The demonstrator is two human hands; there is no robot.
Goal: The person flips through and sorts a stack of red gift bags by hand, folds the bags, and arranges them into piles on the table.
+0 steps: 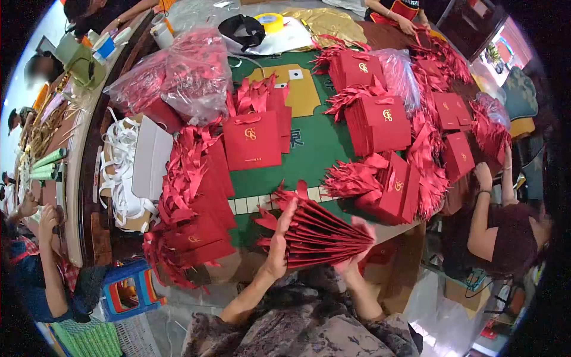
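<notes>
Bag stack [321,235], fanned | left fingers [287,219] straight, flat against wide side | right fingers [367,234] gripping narrow end

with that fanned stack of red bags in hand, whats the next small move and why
I'd probably tap the left hand against the stack's wide edge to even it, keeping the right hand at the narrow end: the red bags are splayed like a fan, with the left palm already flat along their spread edges.
</notes>
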